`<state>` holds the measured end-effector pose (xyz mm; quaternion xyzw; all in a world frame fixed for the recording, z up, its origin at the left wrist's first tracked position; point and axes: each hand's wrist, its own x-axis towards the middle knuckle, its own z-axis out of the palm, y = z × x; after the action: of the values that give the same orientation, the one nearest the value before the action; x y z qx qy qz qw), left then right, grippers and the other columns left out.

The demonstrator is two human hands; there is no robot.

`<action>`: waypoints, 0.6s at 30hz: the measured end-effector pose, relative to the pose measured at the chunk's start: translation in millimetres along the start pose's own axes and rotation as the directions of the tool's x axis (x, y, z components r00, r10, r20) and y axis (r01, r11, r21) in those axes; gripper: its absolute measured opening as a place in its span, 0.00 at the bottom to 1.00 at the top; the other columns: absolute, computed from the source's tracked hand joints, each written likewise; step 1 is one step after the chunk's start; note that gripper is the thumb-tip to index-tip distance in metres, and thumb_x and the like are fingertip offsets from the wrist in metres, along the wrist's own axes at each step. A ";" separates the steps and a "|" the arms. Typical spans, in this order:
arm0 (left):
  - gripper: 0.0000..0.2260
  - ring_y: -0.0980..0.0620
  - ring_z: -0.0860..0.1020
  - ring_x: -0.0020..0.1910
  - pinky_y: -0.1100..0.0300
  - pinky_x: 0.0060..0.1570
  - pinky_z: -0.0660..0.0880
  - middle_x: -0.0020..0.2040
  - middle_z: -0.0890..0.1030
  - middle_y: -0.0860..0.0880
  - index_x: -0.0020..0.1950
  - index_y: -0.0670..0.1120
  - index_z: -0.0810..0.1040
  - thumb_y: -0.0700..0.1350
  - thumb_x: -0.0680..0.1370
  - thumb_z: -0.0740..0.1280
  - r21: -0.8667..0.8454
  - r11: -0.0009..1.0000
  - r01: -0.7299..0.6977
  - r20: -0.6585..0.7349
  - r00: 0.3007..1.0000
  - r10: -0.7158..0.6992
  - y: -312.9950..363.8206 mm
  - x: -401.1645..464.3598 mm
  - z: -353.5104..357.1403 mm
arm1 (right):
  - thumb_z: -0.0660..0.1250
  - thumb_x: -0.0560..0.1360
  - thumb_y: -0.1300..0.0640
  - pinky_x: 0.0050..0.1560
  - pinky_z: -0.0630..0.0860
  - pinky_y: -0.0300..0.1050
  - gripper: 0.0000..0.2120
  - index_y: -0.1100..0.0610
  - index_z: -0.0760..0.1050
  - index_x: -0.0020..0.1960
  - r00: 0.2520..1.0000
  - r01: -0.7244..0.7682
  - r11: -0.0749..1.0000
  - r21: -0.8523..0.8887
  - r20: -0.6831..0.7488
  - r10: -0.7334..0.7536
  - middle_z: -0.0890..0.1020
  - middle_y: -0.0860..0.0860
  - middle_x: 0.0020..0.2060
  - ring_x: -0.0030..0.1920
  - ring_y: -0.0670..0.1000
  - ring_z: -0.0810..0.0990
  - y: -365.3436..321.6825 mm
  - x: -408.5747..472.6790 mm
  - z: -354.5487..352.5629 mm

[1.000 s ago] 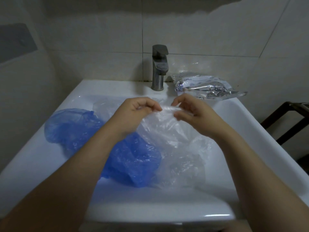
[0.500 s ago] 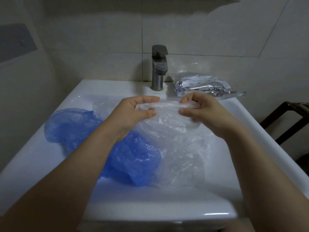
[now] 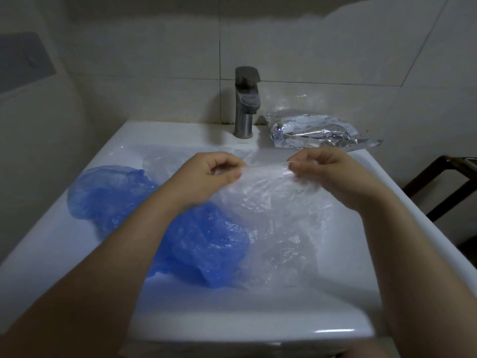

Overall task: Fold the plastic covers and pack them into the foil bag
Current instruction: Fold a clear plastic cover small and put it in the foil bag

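Clear plastic cover (image 3: 273, 202): thin, limp, feather-light film, probably slippery, draped over the sink basin (image 3: 77, 254). Left hand (image 3: 206, 177) and right hand (image 3: 327, 171) each pinch its stretched top edge, the best hold. Blue cover (image 3: 201, 244) at 7 o'clock; foil bag (image 3: 315, 133) at 1 o'clock.

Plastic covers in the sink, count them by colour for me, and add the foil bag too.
Crumpled blue plastic covers: 2
Crumpled clear plastic covers: at least 1; more clear film lies behind, count unclear
Silver foil bag: 1
Total: at least 4
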<state>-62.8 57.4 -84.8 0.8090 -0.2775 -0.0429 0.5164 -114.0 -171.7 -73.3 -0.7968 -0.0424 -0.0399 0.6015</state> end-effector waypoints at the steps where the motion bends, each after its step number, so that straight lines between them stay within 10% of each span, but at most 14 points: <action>1: 0.08 0.65 0.77 0.40 0.72 0.46 0.72 0.42 0.79 0.53 0.51 0.52 0.78 0.39 0.77 0.65 0.001 1.000 0.015 0.018 1.000 -0.015 -0.8 0.0 -0.9 | 0.63 0.75 0.66 0.28 0.69 0.31 0.07 0.57 0.77 0.43 1.000 0.000 0.997 0.075 0.015 -0.001 0.78 0.45 0.28 0.29 0.42 0.76 0.4 -0.2 -0.5; 11: 0.15 0.59 0.72 0.33 0.64 0.37 0.67 0.30 0.75 0.57 0.29 0.50 0.76 0.37 0.73 0.60 -0.172 0.974 0.150 -0.053 0.986 -0.161 1.6 1.4 11.1 | 0.52 0.73 0.72 0.22 0.64 0.33 0.18 0.56 0.74 0.33 0.989 -0.086 0.995 -0.050 -0.129 0.078 0.70 0.51 0.26 0.23 0.43 0.66 -0.4 6.3 22.1; 15: 0.08 0.49 0.71 0.39 0.55 0.43 0.65 0.33 0.75 0.49 0.31 0.49 0.76 0.50 0.65 0.72 -0.408 0.877 0.254 -0.020 0.958 -0.286 6.8 -1.1 18.9 | 0.66 0.74 0.62 0.25 0.61 0.32 0.13 0.54 0.72 0.32 0.994 -0.060 0.990 -0.129 -0.095 0.048 0.69 0.44 0.23 0.24 0.42 0.64 -5.8 1.1 20.1; 18: 0.09 0.49 0.71 0.40 0.56 0.44 0.69 0.38 0.73 0.47 0.37 0.47 0.72 0.36 0.71 0.71 -0.418 0.881 0.223 0.008 0.970 -0.242 7.0 -1.4 19.8 | 0.74 0.69 0.61 0.26 0.63 0.32 0.09 0.53 0.74 0.36 0.999 -0.028 0.964 -0.264 -0.043 0.017 0.72 0.47 0.25 0.26 0.42 0.67 -8.0 -1.3 19.4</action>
<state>-73.8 39.8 -88.3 0.7086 -0.1512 -0.1445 0.6739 -115.9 -150.9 -71.1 -0.8693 -0.0156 -0.0545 0.4910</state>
